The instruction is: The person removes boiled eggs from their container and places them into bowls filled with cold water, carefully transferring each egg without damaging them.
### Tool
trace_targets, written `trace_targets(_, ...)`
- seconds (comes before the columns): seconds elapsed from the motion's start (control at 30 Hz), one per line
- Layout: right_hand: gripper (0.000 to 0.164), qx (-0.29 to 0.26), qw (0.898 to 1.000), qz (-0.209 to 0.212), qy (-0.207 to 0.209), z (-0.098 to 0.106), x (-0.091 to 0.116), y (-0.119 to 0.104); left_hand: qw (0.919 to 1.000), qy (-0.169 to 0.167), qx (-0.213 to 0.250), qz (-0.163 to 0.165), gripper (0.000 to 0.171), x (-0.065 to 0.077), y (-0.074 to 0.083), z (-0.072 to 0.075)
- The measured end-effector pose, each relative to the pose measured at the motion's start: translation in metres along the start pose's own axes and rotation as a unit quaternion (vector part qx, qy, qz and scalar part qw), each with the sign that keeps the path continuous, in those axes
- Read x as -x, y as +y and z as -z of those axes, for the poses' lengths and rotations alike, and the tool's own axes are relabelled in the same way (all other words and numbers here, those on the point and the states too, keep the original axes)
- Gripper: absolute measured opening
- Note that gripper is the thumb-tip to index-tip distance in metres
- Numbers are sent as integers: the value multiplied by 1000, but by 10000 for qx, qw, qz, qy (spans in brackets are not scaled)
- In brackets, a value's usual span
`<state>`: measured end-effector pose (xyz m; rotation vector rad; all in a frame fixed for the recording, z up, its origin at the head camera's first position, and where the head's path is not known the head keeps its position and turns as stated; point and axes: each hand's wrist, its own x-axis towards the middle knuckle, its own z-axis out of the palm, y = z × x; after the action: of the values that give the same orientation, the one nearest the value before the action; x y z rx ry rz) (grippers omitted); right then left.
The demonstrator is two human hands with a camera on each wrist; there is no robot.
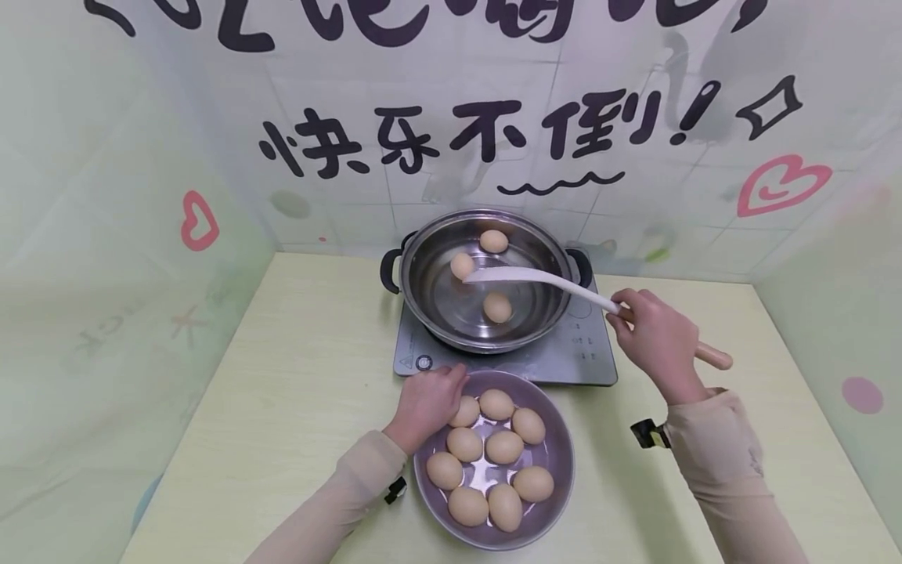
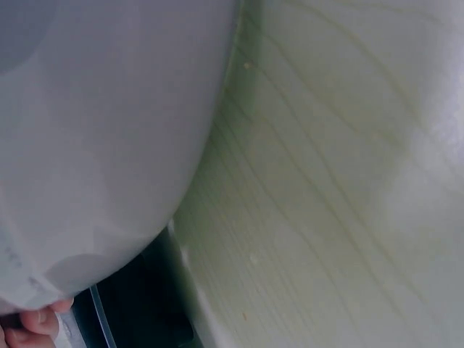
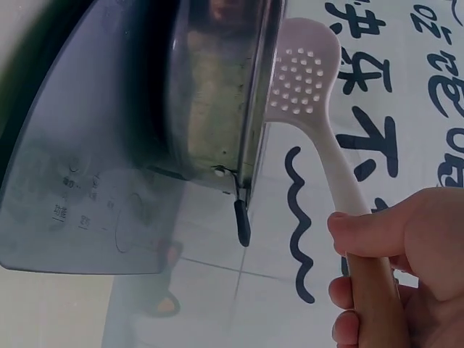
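My right hand (image 1: 655,333) grips the wooden handle of a slotted spoon (image 1: 517,274), thumb along it in the right wrist view. The spoon's pale, perforated head (image 3: 299,76) is over the steel pot (image 1: 486,345), near its rim in that view. Three eggs sit inside the pot; one egg (image 1: 462,265) overlaps the spoon's tip in the head view. My left hand (image 1: 428,403) grips the upper left rim of a purple-grey bowl (image 1: 566,470) with several brown eggs (image 1: 504,447) in it. Fingertips (image 2: 40,322) show at the bowl's edge in the left wrist view.
Beneath the pot is a flat induction cooker (image 1: 564,364), its front edge close behind the bowl. Black side handles (image 1: 390,272) stick out from the pot. The pale wooden table (image 1: 282,407) meets printed wall sheets (image 1: 423,196) at the back and both sides.
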<state>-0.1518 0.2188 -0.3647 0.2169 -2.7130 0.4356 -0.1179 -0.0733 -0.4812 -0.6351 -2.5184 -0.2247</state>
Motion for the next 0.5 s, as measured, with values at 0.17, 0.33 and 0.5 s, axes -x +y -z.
trace_targets(0.17,16,51,9997,15,-251,-2,3,-1,10000,32,-55,-14,19,0,0,-2)
trace_targets(0.33,16,136,9983,64,-570,2,8,-4,10000,30,-41,-1,20,0,-1,-3)
trace_targets(0.5,17,247,9932,50,-1135,11,11,-6,10000,19,-14,11,20,0,0,-3)
